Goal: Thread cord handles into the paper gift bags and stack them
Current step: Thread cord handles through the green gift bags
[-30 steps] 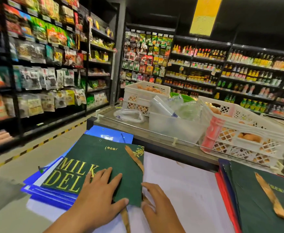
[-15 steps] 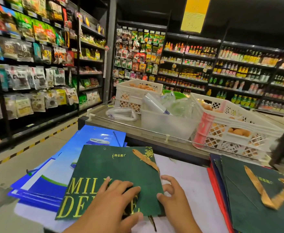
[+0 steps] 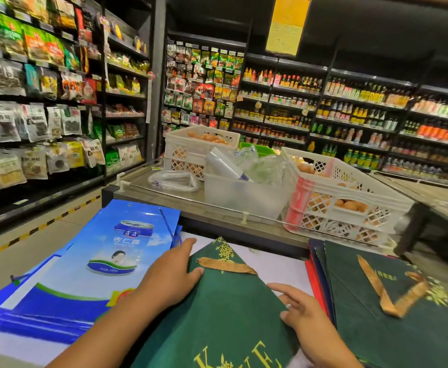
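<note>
left hand (image 3: 171,278): fingers straight, pressing green bag (image 3: 225,309) at lower centre | right hand (image 3: 303,313): fingers relaxed on its right edge | gold cord (image 3: 226,264) across bag's top corner | blue bags (image 3: 84,264) lower left | green stack (image 3: 392,309) lower right

Head view: worn on the person's head, wide-angle, the only view.
Facing: forward and down over the counter (image 3: 278,272) toward the store shelves (image 3: 350,107).
Nearness: close above the counter; shelves well beyond.
</note>
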A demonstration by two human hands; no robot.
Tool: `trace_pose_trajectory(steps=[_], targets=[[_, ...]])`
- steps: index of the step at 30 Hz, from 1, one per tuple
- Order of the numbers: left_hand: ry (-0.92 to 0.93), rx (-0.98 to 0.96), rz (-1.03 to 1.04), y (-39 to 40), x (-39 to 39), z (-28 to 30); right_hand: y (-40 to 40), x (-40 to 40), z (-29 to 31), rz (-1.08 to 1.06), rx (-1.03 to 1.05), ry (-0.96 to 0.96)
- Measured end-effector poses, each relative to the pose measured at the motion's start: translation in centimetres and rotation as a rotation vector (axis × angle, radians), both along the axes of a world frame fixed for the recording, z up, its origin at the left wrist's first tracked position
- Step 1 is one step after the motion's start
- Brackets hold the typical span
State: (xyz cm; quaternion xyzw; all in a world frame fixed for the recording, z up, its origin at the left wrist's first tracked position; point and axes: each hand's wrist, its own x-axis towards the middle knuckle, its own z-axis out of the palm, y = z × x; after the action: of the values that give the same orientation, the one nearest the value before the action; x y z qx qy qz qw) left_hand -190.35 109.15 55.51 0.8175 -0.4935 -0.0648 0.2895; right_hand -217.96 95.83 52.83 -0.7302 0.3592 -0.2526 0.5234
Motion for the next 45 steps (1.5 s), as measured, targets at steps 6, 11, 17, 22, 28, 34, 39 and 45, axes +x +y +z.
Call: trace_pose_trajectory(steps=[6, 11, 17, 22, 28, 34, 39, 45], targets=[[0.204, 0.012, -0.046, -1.0, -0.8, -0.4, -0.7, -0.7, -0.8, -0.16, -0.278, 0.211], [0.355, 0.001, -0.048, -0.4, -1.0, -1.9, 0.3, 0.4, -0.8, -0.093, -0.551, 0.491], [0.445, -0.073, -0.063, 0.8, -2.3, -4.3, 2.1, 3.7, -0.4, 0.051, -0.64, 0.484], [0.517, -0.121, -0.035, 0.7, -3.1, -5.3, 3.6, 7.2, -0.3, 0.197, -0.772, 0.458], [0.545, -0.218, 0.0, 1.3, -3.5, -6.0, 3.7, 9.5, -0.6, 0.204, -0.916, 0.48], [0.557, -0.245, -0.02, 1.6, -3.6, -5.6, 3.9, 10.0, -0.5, 0.191, -1.001, 0.478], [0.577, -0.285, -0.034, 1.6, -3.5, -5.9, 4.3, 9.5, -0.4, 0.185, -0.963, 0.432], [0.518, -0.324, -0.006, 1.3, -3.2, -6.7, 3.5, 6.7, 0.4, 0.2, -0.965, 0.482]])
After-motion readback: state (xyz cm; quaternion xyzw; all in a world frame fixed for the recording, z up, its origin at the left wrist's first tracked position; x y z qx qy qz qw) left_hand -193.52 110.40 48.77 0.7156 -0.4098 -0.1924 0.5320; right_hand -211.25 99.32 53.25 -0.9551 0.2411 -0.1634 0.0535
